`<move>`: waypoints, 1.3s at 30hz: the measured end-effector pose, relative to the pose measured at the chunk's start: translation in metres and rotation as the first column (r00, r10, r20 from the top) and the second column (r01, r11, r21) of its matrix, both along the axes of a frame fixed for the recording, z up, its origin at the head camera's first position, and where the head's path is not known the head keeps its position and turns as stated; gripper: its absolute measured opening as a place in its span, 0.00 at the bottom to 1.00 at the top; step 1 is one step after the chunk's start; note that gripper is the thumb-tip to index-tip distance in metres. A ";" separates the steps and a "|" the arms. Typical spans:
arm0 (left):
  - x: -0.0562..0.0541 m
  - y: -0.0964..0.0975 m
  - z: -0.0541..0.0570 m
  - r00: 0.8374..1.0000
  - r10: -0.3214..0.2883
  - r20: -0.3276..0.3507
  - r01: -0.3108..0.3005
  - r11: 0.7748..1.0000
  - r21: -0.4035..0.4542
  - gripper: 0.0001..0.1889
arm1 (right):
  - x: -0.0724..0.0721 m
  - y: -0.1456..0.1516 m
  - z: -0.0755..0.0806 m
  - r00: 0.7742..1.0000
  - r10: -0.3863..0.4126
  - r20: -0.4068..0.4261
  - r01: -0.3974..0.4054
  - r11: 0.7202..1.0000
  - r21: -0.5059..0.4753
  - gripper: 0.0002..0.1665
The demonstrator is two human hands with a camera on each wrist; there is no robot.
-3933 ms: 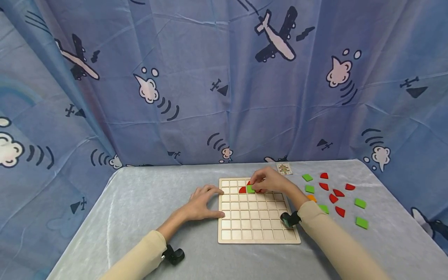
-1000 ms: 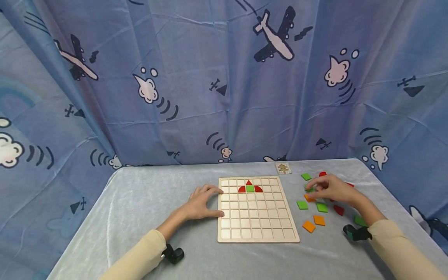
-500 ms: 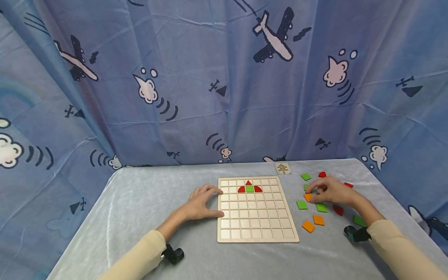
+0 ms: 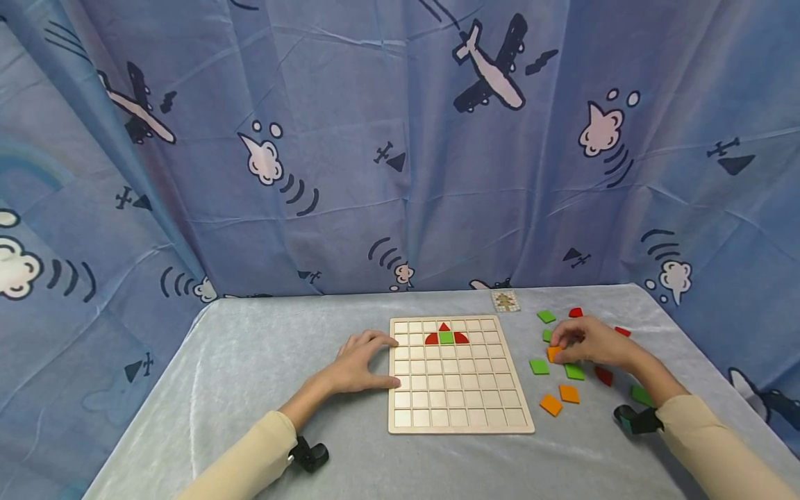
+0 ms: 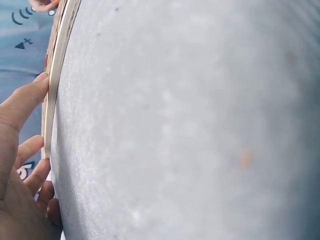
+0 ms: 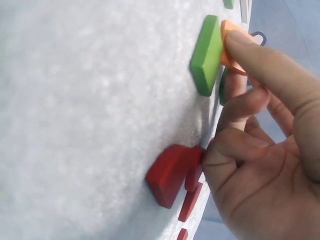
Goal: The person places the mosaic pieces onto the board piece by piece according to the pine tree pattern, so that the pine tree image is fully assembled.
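Observation:
My right hand (image 4: 590, 342) pinches an orange square tile (image 4: 554, 354) between thumb and fingers, among the loose pieces; the right wrist view shows the thumb flat on this orange tile (image 6: 232, 52). A green tile (image 6: 206, 56) lies close beside it there. My left hand (image 4: 362, 362) rests at the left edge of a wooden grid board (image 4: 459, 403), thumb and fingertips spread along the rim. On the board sit a red triangle (image 4: 444, 326), a green square (image 4: 446, 337) below it, and red quarter-round pieces (image 4: 432, 339) on either side.
Two more orange tiles (image 4: 569, 394) lie nearer me, right of the board. Around the right hand are green tiles (image 4: 539, 367) and red pieces (image 4: 603, 376), some partly hidden. A small pattern card (image 4: 505, 301) lies behind the board's right corner. A patterned curtain (image 4: 312, 139) hangs behind the table.
My right hand has left the green square on the board and moved right to the loose pieces. It now grips an orange tile and has shifted it slightly. The left hand has stayed put.

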State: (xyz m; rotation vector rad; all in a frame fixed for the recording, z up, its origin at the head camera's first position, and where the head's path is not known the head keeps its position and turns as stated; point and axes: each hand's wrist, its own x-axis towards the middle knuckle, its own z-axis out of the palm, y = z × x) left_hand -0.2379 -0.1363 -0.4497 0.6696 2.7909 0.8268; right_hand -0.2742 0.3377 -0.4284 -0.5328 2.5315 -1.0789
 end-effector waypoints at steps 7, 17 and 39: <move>0.001 0.001 0.002 1.000 -0.010 -0.005 0.010 1.000 -0.002 0.37 | 0.000 0.004 0.001 0.996 0.031 0.078 -0.026 0.998 -0.064 0.14; 0.000 0.001 0.001 1.000 -0.010 -0.005 0.010 1.000 -0.006 0.37 | 0.003 -0.003 0.011 0.999 0.028 0.026 -0.026 0.998 -0.059 0.16; 0.000 0.001 -0.001 1.000 -0.001 0.004 0.001 1.000 -0.002 0.37 | -0.003 -0.046 0.007 0.998 -0.058 -0.013 0.057 0.994 -0.093 0.16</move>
